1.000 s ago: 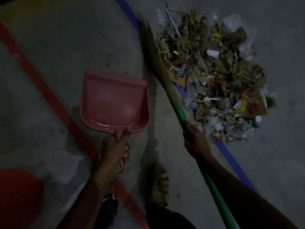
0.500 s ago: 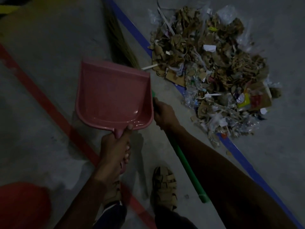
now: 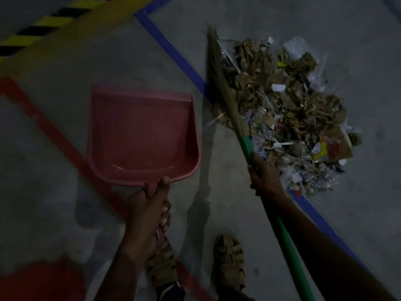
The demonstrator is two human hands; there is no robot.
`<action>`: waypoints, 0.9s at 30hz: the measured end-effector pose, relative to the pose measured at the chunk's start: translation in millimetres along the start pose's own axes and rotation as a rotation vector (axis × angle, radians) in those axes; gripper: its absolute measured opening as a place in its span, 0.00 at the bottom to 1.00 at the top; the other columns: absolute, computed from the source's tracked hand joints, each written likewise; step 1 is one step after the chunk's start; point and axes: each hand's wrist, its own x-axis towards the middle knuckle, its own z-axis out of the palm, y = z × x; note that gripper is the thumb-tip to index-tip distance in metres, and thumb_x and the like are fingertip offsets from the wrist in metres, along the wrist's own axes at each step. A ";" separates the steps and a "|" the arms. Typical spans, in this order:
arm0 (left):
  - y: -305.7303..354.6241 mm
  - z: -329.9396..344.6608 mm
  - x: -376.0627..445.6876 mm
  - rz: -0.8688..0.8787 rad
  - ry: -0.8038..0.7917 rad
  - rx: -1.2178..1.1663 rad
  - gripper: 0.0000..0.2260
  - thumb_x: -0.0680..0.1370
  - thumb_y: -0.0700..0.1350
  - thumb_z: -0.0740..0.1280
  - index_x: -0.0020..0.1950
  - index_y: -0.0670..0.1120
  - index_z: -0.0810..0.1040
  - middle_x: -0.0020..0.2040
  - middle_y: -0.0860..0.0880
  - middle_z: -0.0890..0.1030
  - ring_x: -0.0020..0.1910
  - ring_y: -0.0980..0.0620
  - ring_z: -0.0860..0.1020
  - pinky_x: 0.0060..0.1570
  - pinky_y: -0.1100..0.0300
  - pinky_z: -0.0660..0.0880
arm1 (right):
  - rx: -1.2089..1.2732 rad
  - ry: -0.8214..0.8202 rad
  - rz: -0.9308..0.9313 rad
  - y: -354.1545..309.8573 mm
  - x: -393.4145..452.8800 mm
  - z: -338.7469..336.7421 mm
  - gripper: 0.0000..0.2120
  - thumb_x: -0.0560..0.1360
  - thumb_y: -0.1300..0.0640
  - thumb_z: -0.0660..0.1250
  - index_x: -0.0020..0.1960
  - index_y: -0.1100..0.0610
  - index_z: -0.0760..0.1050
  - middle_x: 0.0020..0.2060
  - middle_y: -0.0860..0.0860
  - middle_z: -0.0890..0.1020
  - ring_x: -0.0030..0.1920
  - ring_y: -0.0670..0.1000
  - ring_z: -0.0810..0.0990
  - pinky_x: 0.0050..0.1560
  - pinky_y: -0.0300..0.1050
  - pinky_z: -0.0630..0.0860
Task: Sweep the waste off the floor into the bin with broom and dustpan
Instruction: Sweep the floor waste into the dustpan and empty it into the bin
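Left hand [image 3: 149,205] wrapped around the handle of the pink dustpan [image 3: 141,137], thumb up by the pan's back rim, fingers curled under. Pan sticks out ahead of that hand, open mouth pointing away from the person; whether it touches the floor, cannot tell. Right hand [image 3: 263,177] gripping the green broom handle [image 3: 284,240] close to where the bristles start. Handle runs back along the right forearm and out the bottom edge. Broom bristles [image 3: 219,83] stretch forward and left from the right hand, lying along the left edge of the waste pile [image 3: 288,109]. Pile is just ahead and right of the right hand: torn cardboard, paper bits, clear plastic, a yellow wrapper. It sits across a blue floor line [image 3: 173,51]. Red floor line [image 3: 54,131] passes under the pan, left of the left hand. Two sandalled feet [image 3: 227,261] below the hands. Red object [image 3: 39,281], blurry, behind and left of the left hand. Yellow-black hazard stripe [image 3: 43,29] far ahead left.
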 end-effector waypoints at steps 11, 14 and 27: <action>116.8 24.3 47.6 0.108 -0.001 0.054 0.16 0.78 0.56 0.72 0.37 0.48 0.72 0.26 0.49 0.66 0.20 0.53 0.62 0.22 0.64 0.61 | 0.214 -0.001 -0.127 -107.7 59.7 -19.2 0.25 0.83 0.59 0.60 0.79 0.54 0.59 0.42 0.55 0.82 0.27 0.50 0.80 0.23 0.50 0.78; 125.8 44.3 72.1 0.116 0.022 0.048 0.17 0.79 0.55 0.71 0.39 0.46 0.72 0.25 0.49 0.66 0.19 0.53 0.63 0.23 0.65 0.61 | 0.226 -0.013 -0.232 -115.2 93.0 2.7 0.24 0.83 0.59 0.60 0.78 0.54 0.62 0.46 0.54 0.81 0.29 0.53 0.82 0.22 0.50 0.77; 127.7 118.1 129.5 0.098 0.084 0.200 0.19 0.78 0.53 0.72 0.35 0.45 0.70 0.24 0.49 0.67 0.18 0.54 0.64 0.20 0.66 0.61 | 0.171 -0.136 0.000 -19.3 113.0 -4.5 0.20 0.82 0.54 0.58 0.72 0.55 0.68 0.43 0.59 0.83 0.36 0.56 0.82 0.34 0.52 0.80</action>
